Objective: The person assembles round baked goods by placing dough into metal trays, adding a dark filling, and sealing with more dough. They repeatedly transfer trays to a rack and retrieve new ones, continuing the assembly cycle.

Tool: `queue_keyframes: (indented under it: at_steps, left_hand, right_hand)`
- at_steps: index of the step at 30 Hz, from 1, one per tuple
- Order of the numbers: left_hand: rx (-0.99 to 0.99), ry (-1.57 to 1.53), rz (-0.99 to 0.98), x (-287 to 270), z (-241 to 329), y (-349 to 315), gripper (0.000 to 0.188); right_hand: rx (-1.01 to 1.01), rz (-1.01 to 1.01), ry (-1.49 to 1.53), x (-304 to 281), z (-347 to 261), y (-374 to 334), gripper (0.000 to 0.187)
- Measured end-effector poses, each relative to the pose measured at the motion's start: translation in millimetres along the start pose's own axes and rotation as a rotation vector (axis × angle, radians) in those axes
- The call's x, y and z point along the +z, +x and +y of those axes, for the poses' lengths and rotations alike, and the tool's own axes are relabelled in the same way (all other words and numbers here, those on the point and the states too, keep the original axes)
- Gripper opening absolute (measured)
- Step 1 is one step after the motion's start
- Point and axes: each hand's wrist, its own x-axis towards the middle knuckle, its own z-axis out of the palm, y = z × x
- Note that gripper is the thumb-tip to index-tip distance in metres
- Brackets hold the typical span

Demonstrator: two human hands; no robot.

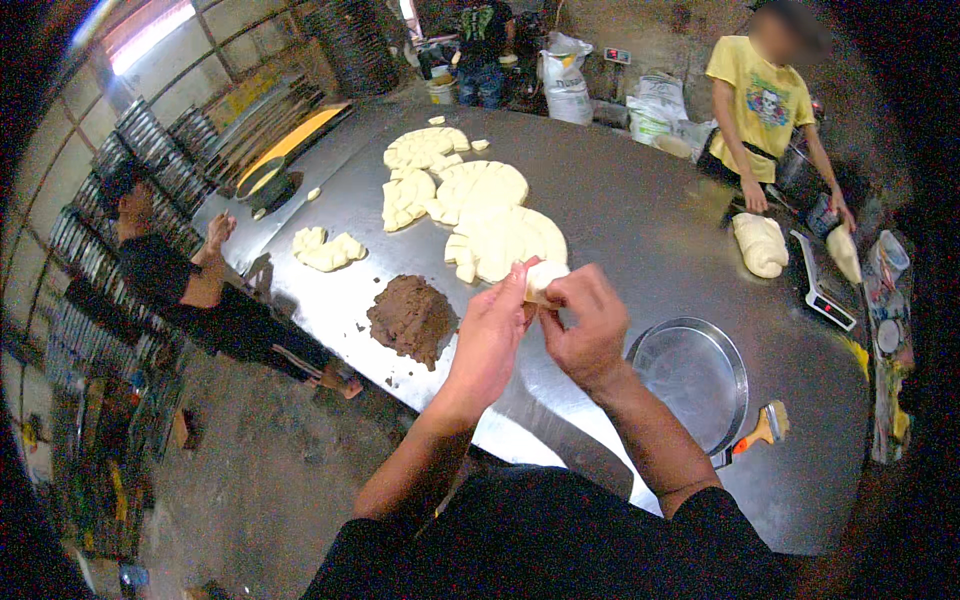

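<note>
Both hands meet over the metal table around a small pale piece of dough (545, 280). My left hand (490, 325) has its fingers closed on the dough's left side. On the other side my right hand (588, 320) pinches it with curled fingers. Just beyond lie flat rounds of pale dough (510, 240), scored or cut into many pieces. A crumbly brown mound (410, 318), perhaps filling, sits left of my left hand. To the right of my right forearm is a round metal pan (690, 375) with nothing visible in it.
A brush (766, 428) lies beside the pan. At right, a person in yellow (760, 95) stands near a large dough lump (760, 246) and a scale (826, 285). Another person in black (170, 255) stands left of the table. A smaller dough pile (325, 250) and a bowl (265, 186) are far left.
</note>
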Motion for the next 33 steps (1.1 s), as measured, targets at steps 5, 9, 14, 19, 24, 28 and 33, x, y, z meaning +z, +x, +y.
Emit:
queue_keyframes:
  at_steps: [5, 9, 14, 19, 24, 28, 33]
  left_hand:
    - [0.139, 0.031, 0.062, 13.3, -3.5, 3.1, 0.039]
    - [0.047, -0.060, -0.041, 25.2, -8.7, 6.9, 0.036]
    - [0.362, 0.113, 0.028, 34.9, -12.2, 7.7, 0.034]
    - [0.162, 0.590, -0.048, 40.8, -19.1, 3.6, 0.035]
    - [0.332, 0.745, -0.108, 16.5, -32.8, 0.4, 0.032]
    - [0.175, 0.911, 0.054, -41.4, -74.4, -2.7, 0.016]
    - [-0.249, 0.785, -0.087, -118.9, -173.8, -7.2, 0.006]
  right_hand:
    - [-0.150, 0.046, 0.096, -20.4, -11.1, -2.7, 0.026]
    - [0.153, 0.037, 0.024, -35.4, -7.6, 7.8, 0.026]
    - [-0.134, 0.049, -0.079, -43.6, -4.8, 7.9, 0.027]
    - [0.000, 0.073, -0.093, -45.2, -0.1, -1.7, 0.030]
    - [-0.115, -0.149, -0.203, -51.4, 5.6, -32.2, 0.036]
    - [0.251, -0.227, 0.110, -56.8, 11.1, -96.6, 0.026]
    - [0.557, -0.274, 0.185, -38.6, 33.0, -168.1, 0.017]
